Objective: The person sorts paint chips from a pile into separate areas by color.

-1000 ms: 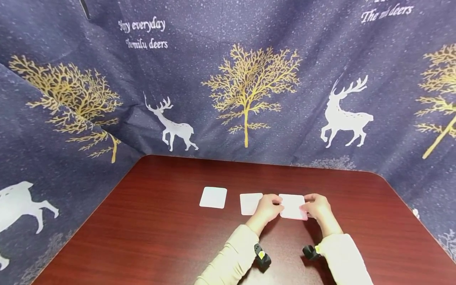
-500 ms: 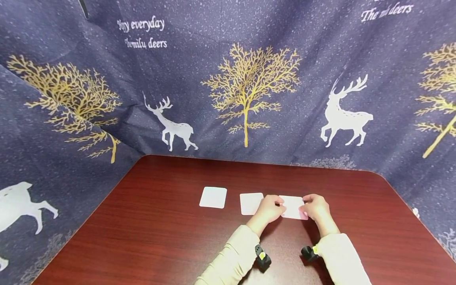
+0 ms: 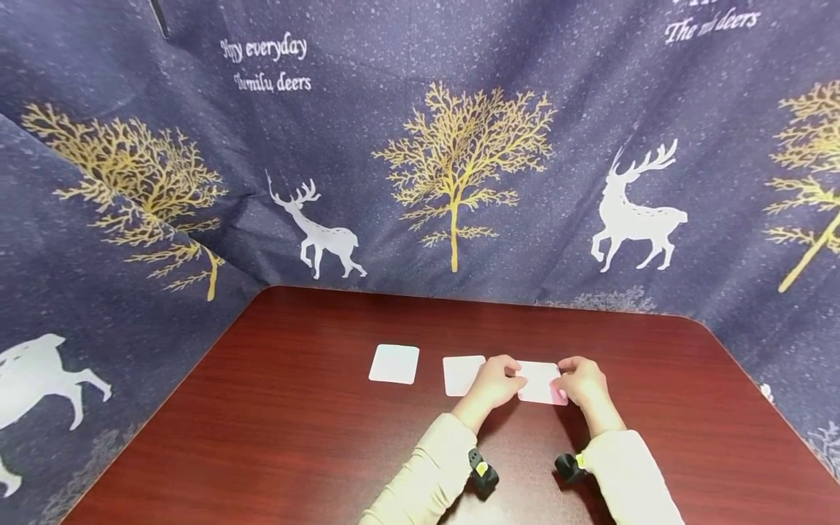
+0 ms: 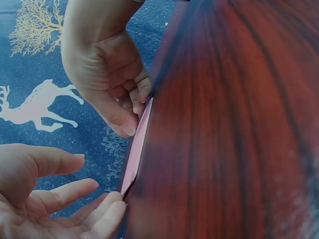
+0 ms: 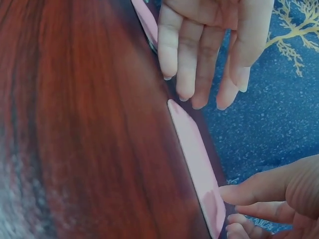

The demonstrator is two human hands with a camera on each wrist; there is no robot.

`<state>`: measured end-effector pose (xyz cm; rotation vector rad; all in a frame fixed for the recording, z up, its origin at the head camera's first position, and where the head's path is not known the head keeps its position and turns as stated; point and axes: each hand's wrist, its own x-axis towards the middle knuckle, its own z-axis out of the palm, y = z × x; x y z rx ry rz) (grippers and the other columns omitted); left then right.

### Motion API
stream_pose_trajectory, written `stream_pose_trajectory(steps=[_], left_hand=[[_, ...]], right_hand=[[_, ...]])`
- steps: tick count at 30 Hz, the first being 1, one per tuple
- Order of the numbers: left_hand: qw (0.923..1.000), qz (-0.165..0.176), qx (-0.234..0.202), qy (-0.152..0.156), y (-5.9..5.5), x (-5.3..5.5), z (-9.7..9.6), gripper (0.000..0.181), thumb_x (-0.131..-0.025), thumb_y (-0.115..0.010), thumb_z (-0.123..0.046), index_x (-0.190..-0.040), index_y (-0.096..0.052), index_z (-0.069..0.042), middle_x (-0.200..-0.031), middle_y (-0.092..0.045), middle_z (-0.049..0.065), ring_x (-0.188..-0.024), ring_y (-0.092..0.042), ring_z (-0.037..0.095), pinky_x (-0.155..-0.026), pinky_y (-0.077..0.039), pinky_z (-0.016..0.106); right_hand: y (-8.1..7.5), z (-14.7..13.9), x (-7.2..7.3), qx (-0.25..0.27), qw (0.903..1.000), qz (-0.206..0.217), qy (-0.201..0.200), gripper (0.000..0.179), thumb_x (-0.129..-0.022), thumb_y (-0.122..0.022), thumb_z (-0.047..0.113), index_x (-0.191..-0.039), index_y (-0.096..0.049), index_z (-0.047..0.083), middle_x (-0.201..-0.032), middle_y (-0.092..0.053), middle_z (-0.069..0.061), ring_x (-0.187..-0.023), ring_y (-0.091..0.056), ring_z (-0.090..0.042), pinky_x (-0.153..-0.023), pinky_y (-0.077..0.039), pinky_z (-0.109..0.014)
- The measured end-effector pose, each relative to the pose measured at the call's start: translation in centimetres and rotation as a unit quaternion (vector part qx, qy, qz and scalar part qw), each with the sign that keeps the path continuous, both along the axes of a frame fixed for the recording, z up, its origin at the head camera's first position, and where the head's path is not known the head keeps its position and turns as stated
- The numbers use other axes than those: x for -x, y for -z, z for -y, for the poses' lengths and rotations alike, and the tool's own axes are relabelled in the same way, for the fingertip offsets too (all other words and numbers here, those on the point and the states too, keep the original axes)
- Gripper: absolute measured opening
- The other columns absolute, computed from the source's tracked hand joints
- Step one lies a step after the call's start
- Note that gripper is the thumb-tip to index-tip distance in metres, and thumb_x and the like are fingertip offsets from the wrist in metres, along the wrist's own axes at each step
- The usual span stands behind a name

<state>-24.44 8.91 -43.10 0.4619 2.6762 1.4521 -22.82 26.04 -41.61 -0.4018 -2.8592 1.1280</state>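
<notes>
A white square card [image 3: 540, 382] with rounded corners lies flat on the table between the hands, its surface pinkish in the wrist views. At its left edge is my left hand [image 3: 495, 381], with fairly straight fingers [image 4: 108, 211] meeting the near corner in the left wrist view. My right hand [image 3: 582, 382] holds the opposite edge: the thumb [image 5: 232, 193] rests on the card and the other fingers curl beside it. A second white card [image 3: 461, 375] sits left of my left hand, partly covered by it. Farther left lies a third white card [image 3: 394, 364].
The dark red wooden table [image 3: 275, 437] carries all the cards. Behind it hangs a blue cloth [image 3: 407, 44] printed with trees and deer. Small black wrist cameras [image 3: 484, 477] are strapped below both hands.
The middle card's far edge has come slightly lower, and it now lies flat. My right hand has shifted a little left over its edge. The other two cards stay in place.
</notes>
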Motion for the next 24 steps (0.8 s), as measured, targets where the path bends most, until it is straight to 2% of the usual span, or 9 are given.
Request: stream_pose_trajectory(steps=[3, 6, 10, 15, 18, 21, 24], left_hand=[[1.0, 0.003, -0.004, -0.006, -0.2, 0.0, 0.3, 0.02, -0.081, -0.069, -0.014, -0.098, -0.069, -0.004, -0.09, -0.069, 0.008, -0.085, -0.065, 0.019, -0.074, -0.049, 0.023], [0.9999, 0.008, -0.006, -0.011, -0.5, -0.1, 0.5, 0.019, -0.081, -0.07, -0.014, -0.098, -0.069, -0.005, -0.09, -0.069, 0.007, -0.083, -0.065, 0.018, -0.072, -0.049, 0.022], [0.9998, 0.012, -0.009, -0.014, -0.9, 0.0, 1.0, 0.021, -0.082, -0.07, -0.015, -0.1, -0.068, -0.006, -0.089, -0.069, 0.005, -0.082, -0.064, 0.016, -0.071, -0.049, 0.021], [0.9996, 0.012, -0.012, -0.023, -1.6, 0.1, 2.2, 0.02, -0.083, -0.069, -0.017, -0.1, -0.067, -0.005, -0.09, -0.069, 0.006, -0.084, -0.064, 0.018, -0.072, -0.049, 0.023], [0.9993, 0.013, -0.018, -0.032, -2.3, 0.2, 2.9, 0.022, -0.085, -0.069, -0.017, -0.102, -0.066, -0.005, -0.092, -0.069, 0.008, -0.086, -0.065, 0.02, -0.074, -0.05, 0.025], [0.9987, 0.011, -0.025, -0.044, -2.8, 0.3, 3.7, 0.024, -0.084, -0.069, -0.017, -0.104, -0.066, -0.004, -0.093, -0.07, 0.009, -0.087, -0.065, 0.022, -0.073, -0.051, 0.027], [0.9981, 0.005, -0.029, -0.054, -3.2, 0.3, 4.4, 0.025, -0.083, -0.07, -0.017, -0.103, -0.067, -0.003, -0.092, -0.07, 0.01, -0.086, -0.065, 0.022, -0.071, -0.05, 0.026]], right_hand=[[-0.1, 0.1, 0.1, 0.006, 1.0, 0.0, -0.003, 0.045, -0.069, -0.07, 0.006, -0.11, -0.06, -0.01, -0.095, -0.068, -0.024, -0.085, -0.06, -0.033, -0.065, -0.048, -0.034], [-0.4, 0.3, 0.1, 0.032, 0.9995, 0.002, -0.003, 0.044, -0.077, -0.07, 0.009, -0.114, -0.058, -0.011, -0.1, -0.066, -0.028, -0.079, -0.064, -0.03, -0.066, -0.052, -0.036], [-0.8, 0.7, 0.1, 0.054, 0.9985, 0.006, -0.001, 0.046, -0.082, -0.067, 0.012, -0.119, -0.055, -0.011, -0.107, -0.063, -0.031, -0.071, -0.066, -0.025, -0.063, -0.054, -0.037], [-1.4, 1.7, 0.3, 0.036, 0.9993, -0.005, -0.01, 0.047, -0.083, -0.067, 0.017, -0.12, -0.055, -0.009, -0.111, -0.063, -0.03, -0.094, -0.063, -0.039, -0.078, -0.051, -0.047], [-1.8, 2.5, 0.3, 0.035, 0.9992, -0.012, -0.014, 0.047, -0.083, -0.068, 0.018, -0.12, -0.056, -0.008, -0.111, -0.064, -0.028, -0.102, -0.059, -0.043, -0.086, -0.047, -0.051], [-2.2, 3.3, 0.4, 0.035, 0.999, -0.02, -0.019, 0.046, -0.083, -0.068, 0.02, -0.119, -0.057, -0.008, -0.11, -0.065, -0.027, -0.102, -0.06, -0.042, -0.086, -0.048, -0.049], [-2.5, 4.1, 0.4, 0.049, 0.9983, -0.023, -0.023, 0.046, -0.086, -0.065, 0.022, -0.119, -0.057, -0.009, -0.109, -0.065, -0.028, -0.097, -0.064, -0.039, -0.08, -0.053, -0.042]])
